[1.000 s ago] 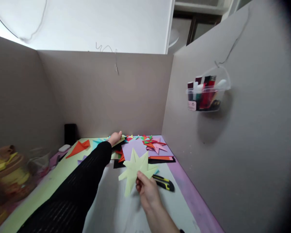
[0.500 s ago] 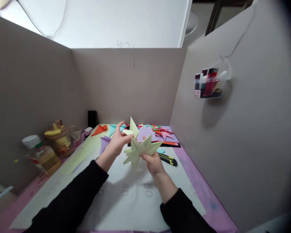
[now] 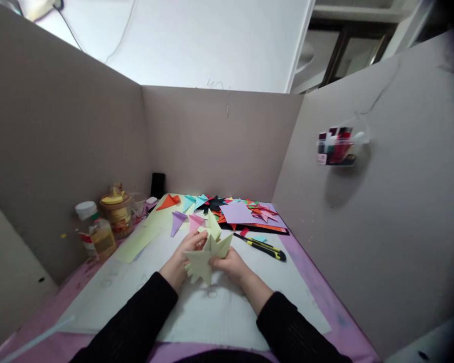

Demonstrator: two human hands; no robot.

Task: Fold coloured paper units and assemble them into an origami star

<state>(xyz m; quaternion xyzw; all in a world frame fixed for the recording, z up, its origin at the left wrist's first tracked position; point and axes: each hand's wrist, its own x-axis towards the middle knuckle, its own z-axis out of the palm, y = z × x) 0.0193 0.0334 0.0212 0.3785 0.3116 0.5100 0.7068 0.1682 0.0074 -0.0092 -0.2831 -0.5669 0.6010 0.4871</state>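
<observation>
Pale green paper star (image 3: 208, 254) sits between both hands, raised just over the white work sheet (image 3: 227, 307). The left hand (image 3: 183, 257) closes its fingers on the star's left points; the right hand (image 3: 230, 262) pinches its right side from below. Just beyond the right hand lies a yellow-and-black utility knife (image 3: 263, 247), with coloured paper pieces (image 3: 242, 214) farther back

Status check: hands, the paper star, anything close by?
Left hand and right hand both grip the pale green paper star above the white sheet. Utility knife lies just right, apart. Folded paper pieces behind.
</observation>
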